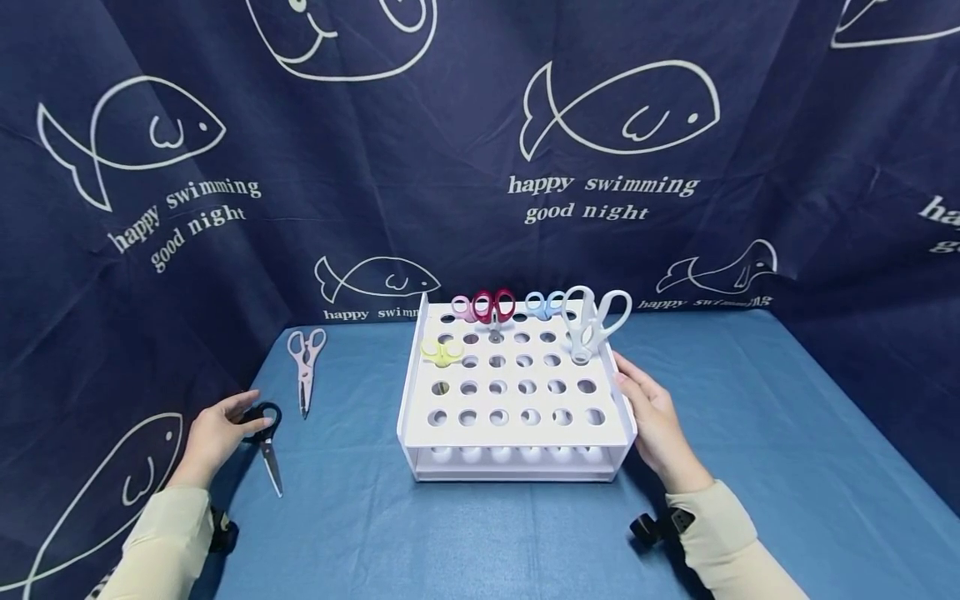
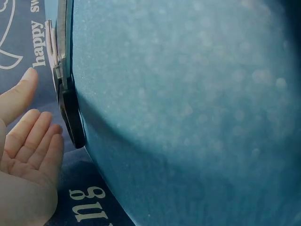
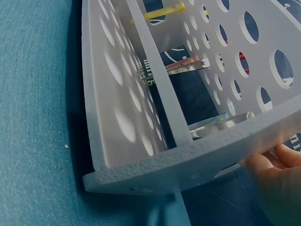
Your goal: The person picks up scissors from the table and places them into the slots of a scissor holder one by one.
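Near the table's left edge lies a pair of black-handled scissors (image 1: pixel 266 433), blades toward the front. My left hand (image 1: pixel 220 433) is at its handles, thumb apart from the fingers; in the left wrist view the palm and spread thumb show beside the black handle (image 2: pixel 71 120). A white rack (image 1: pixel 513 432) with rows of round holes stands mid-table. My right hand (image 1: pixel 656 417) touches its right side, fingertips against the outer panel (image 3: pixel 202 167). In the rack stand scissors with yellow (image 1: pixel 442 352), pink (image 1: pixel 462 307), dark red (image 1: pixel 493 307), light blue (image 1: pixel 543 306) and large pale (image 1: pixel 592 321) handles.
Pink scissors (image 1: pixel 306 367) lie on the blue table (image 1: pixel 345 533) behind the black ones. A dark blue curtain (image 1: pixel 465 167) with white fish drawings hangs behind the table and along its sides.
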Demonstrator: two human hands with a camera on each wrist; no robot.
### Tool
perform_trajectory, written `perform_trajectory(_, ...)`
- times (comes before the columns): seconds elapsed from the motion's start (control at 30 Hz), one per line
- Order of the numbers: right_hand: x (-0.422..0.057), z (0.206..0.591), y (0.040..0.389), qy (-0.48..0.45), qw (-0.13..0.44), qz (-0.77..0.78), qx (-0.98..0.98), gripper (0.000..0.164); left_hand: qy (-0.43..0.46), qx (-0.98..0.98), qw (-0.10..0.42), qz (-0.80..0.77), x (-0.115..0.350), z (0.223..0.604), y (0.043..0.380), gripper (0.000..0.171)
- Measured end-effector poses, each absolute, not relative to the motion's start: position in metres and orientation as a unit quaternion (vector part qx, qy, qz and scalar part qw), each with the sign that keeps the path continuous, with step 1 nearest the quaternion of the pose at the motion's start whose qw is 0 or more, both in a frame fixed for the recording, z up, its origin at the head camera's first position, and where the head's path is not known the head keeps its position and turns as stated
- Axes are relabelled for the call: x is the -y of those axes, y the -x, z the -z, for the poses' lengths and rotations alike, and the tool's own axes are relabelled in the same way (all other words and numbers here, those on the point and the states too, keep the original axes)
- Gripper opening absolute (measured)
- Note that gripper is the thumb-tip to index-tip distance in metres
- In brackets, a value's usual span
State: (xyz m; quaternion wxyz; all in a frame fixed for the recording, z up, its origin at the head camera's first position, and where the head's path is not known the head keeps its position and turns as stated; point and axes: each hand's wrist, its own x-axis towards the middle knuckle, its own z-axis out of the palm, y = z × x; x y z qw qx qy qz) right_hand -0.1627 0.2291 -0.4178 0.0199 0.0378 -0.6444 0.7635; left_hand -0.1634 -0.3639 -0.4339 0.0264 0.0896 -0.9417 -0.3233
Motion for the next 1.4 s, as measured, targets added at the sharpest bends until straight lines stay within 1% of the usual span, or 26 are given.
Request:
perform_trajectory(0.27,-0.229,0.416,0.162,-0.026,0.018,-0.759,0.650,0.059,-0.107,0.943,0.007,0.315,0.365,0.436,0.163,0.065)
perform_trajectory(0.43,-0.228,0.414,0.160,-0.020,0.013,-0.754,0.656,0.058,-0.113,0.949,0.007,0.294,0.370,0.438,0.161,0.066)
perform_trajectory(0.7,-0.228,0.416,0.160,-0.022,0.015,-0.755,0.655,0.058,-0.125,0.947,-0.017,0.294,0.371,0.436,0.160,0.071)
perform_trajectory(0.87,-0.229,0.416,0.161,-0.028,0.016,-0.756,0.654,0.058,-0.125,0.954,-0.007,0.274,0.368,0.435,0.162,0.070)
perform_trajectory(1.13,-0.230,0.413,0.161,-0.026,0.018,-0.756,0.654,0.059,-0.158,0.950,0.002,0.270,0.360,0.433,0.165,0.069)
perform_trajectory(1.4,-0.227,0.414,0.161,-0.017,0.005,-0.753,0.658,0.058,-0.169,0.950,0.030,0.262,0.360,0.432,0.162,0.065)
